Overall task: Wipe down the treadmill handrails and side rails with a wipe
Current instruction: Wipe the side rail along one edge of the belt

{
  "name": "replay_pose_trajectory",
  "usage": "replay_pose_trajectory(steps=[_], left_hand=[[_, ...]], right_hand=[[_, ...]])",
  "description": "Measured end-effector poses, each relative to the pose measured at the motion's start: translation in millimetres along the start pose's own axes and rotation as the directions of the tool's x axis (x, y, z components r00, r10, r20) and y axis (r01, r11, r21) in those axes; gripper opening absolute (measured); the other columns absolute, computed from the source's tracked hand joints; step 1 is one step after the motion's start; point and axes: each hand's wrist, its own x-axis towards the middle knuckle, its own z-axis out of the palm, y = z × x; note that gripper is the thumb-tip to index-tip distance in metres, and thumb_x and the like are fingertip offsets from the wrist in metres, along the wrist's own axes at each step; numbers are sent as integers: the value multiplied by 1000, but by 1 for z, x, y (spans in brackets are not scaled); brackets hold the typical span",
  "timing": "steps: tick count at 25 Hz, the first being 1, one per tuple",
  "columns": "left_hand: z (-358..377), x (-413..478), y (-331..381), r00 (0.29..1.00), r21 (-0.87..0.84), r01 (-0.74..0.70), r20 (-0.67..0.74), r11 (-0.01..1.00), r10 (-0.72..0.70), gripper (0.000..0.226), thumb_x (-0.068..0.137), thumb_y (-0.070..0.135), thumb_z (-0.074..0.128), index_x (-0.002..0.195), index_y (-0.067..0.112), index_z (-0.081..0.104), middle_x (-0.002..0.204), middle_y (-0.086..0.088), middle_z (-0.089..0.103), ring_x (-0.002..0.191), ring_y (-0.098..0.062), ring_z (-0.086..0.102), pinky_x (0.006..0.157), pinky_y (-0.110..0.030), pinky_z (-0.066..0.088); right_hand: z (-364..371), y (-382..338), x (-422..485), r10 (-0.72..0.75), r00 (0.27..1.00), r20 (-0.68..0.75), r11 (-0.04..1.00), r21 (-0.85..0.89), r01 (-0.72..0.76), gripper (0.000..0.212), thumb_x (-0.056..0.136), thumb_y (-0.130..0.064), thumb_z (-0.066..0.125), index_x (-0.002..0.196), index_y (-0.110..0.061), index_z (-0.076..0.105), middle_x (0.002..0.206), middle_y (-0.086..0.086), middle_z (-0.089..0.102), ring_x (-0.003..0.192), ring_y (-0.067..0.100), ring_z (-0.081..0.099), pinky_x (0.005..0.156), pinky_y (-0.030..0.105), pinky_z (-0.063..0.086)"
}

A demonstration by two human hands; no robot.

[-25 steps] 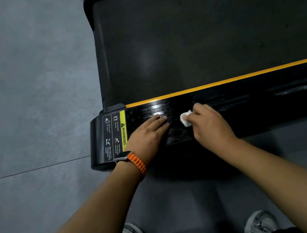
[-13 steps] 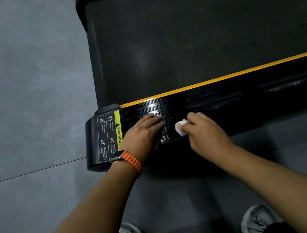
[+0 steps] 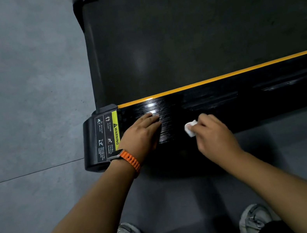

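Wiping of glossy black ribbed treadmill side rail (image 3: 257, 96): right grip (image 3: 217, 138) pinches small white wipe (image 3: 190, 129); left grip (image 3: 141, 135) rests flat, fingers straight. Next, likely a rightward sweep.

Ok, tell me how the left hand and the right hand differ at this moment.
The left hand lies flat with straight fingers and holds nothing; the right hand curls round a white wipe. The left wrist carries an orange-strapped watch; the right wrist is bare. The left hand sits beside the warning label; the right hand is farther along. Both are on the near black side rail.
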Motion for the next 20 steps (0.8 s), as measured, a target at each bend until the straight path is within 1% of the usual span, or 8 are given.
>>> replay_pose_trajectory(steps=[2,4,8,10,12,14,18,20], left_hand=[[2,3,2,1000,7,-1,-1,1000,1,43,83,8,76,126,5,70,134,-16,67,127,-39,61,106,-46,42],[9,9,12,1000,24,-25,17,999,24,49,83,1,78,130,4,68,138,-16,64,131,-38,58,109,-43,36],[25,22,26,997,62,-75,8,995,74,48,83,-3,77,129,0,67,135,-19,65,130,-39,59,111,-44,40],[28,26,26,996,58,-77,-33,995,79,41,84,2,75,125,0,69,130,-19,67,124,-39,62,107,-48,48],[28,28,26,995,66,-85,-54,994,88,39,88,12,64,125,1,68,128,-18,67,120,-38,63,102,-49,54],[28,29,25,995,77,-80,-45,994,84,44,90,22,53,127,3,66,129,-16,65,121,-37,61,101,-49,54],[29,29,24,998,94,-54,-7,994,55,50,91,29,48,133,5,63,137,-16,61,126,-37,57,103,-52,50],[29,30,24,999,89,-45,-3,995,45,52,91,29,47,136,5,61,139,-17,60,128,-38,56,106,-52,48]], right_hand=[[-1,3,0,22,1000,4,1000,2,-22,28,78,6,64,102,-8,71,87,6,49,76,25,47,58,37,49],[-3,12,-3,-57,997,46,998,-27,59,27,80,4,63,103,-8,71,88,6,49,77,24,47,57,39,50],[-11,27,-2,75,997,-32,997,-8,-75,25,79,5,65,101,-7,72,88,8,51,77,28,50,62,42,52],[-12,27,-3,-23,999,23,999,-21,24,28,78,4,67,104,-6,72,89,9,53,78,28,52,63,41,53],[-11,32,1,-29,999,20,1000,-3,29,25,79,5,66,101,-6,73,89,9,52,79,28,52,62,42,53],[-7,37,8,35,999,-38,999,18,-34,26,79,6,63,101,-6,72,88,9,51,78,29,51,62,42,52],[-2,34,14,-116,992,52,993,-1,116,37,74,7,67,107,-8,73,89,10,52,78,30,51,60,40,51],[-1,37,25,-30,1000,-1,999,21,30,35,75,8,66,105,-8,73,88,10,51,79,31,51,62,40,52]])
